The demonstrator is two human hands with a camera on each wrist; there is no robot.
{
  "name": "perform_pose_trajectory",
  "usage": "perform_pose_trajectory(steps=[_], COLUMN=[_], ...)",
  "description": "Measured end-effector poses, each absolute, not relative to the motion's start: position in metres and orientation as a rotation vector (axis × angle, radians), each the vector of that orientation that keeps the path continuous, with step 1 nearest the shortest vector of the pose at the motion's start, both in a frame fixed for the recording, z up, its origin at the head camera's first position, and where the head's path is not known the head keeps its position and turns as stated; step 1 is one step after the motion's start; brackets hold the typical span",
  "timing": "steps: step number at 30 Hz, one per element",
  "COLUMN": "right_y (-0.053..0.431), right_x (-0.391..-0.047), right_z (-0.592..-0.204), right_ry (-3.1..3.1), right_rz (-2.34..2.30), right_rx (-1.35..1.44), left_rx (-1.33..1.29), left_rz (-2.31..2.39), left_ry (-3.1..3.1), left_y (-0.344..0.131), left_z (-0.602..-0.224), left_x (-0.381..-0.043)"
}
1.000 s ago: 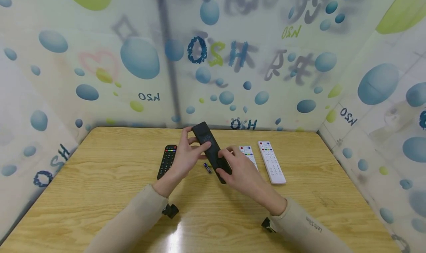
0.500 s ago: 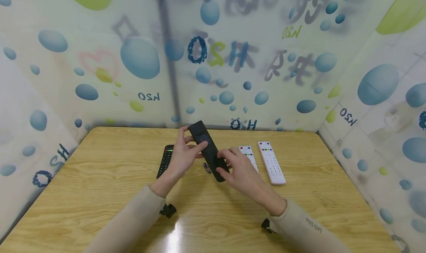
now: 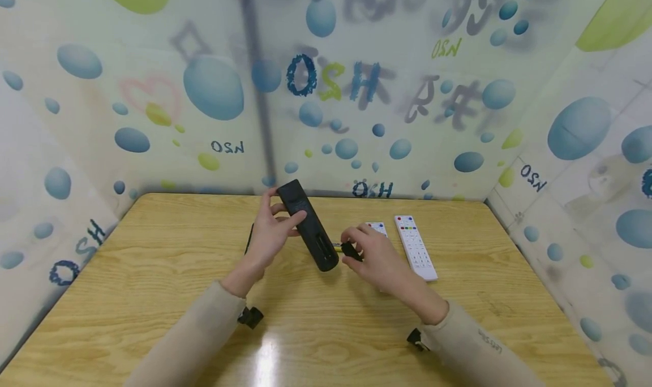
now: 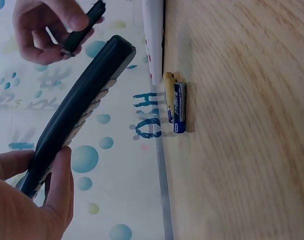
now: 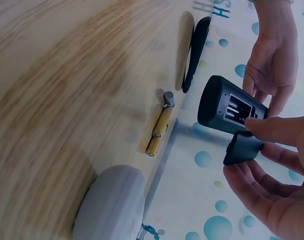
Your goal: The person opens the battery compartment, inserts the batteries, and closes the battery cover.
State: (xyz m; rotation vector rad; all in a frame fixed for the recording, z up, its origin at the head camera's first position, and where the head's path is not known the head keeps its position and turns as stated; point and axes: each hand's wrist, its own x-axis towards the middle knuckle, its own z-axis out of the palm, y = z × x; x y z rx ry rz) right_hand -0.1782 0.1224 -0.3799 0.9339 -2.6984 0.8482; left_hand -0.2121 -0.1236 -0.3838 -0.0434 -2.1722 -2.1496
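Observation:
My left hand (image 3: 267, 234) holds a black remote control (image 3: 308, 223) by its far end, back side up, tilted above the table. Its battery compartment (image 5: 238, 109) is uncovered, with metal contacts showing in the right wrist view. Between thumb and fingers, my right hand (image 3: 379, 259) pinches the small black battery cover (image 5: 243, 148), just right of the remote's near end. Several batteries lie on the table beneath: a blue and silver battery (image 4: 179, 107) and yellow batteries (image 5: 162, 122) beside it. From the head they are mostly hidden behind the remote and the cover.
Two white remotes lie to the right, a nearer-in white remote (image 3: 377, 227) partly behind my right hand and an outer white remote (image 3: 415, 248). A second black remote (image 5: 197, 52) lies left, largely covered by my left hand from above. Patterned walls (image 3: 326, 121) enclose the wooden table (image 3: 178, 274).
The battery cover has come off the black remote into my right hand, baring the compartment. My left hand has shifted left and slightly up with the remote; the right hand has moved slightly right.

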Motion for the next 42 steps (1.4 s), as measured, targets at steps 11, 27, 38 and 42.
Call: perform_pose_trajectory(steps=[11,27,38,42], right_y=[0.122,0.116,0.116,0.113], right_x=[-0.179,-0.179,-0.182,-0.184], right_z=[-0.391,-0.411,-0.412,-0.410], right_ry=[-3.022,-3.172,-3.234,-3.210], right_rz=[0.669,0.529,0.492,0.489], right_rx=[0.931,1.002,0.980,0.973], left_rx=[-0.040,-0.034,-0.017,-0.008], left_rz=[-2.121,-2.060,-2.043,-2.031], left_ry=[-2.171,-2.199,-2.209,-2.216], left_y=[-0.130,-0.138,-0.145,-0.148], left_z=[-0.382,-0.376,-0.376,-0.375], left_x=[-0.213,-0.214,-0.214,-0.214])
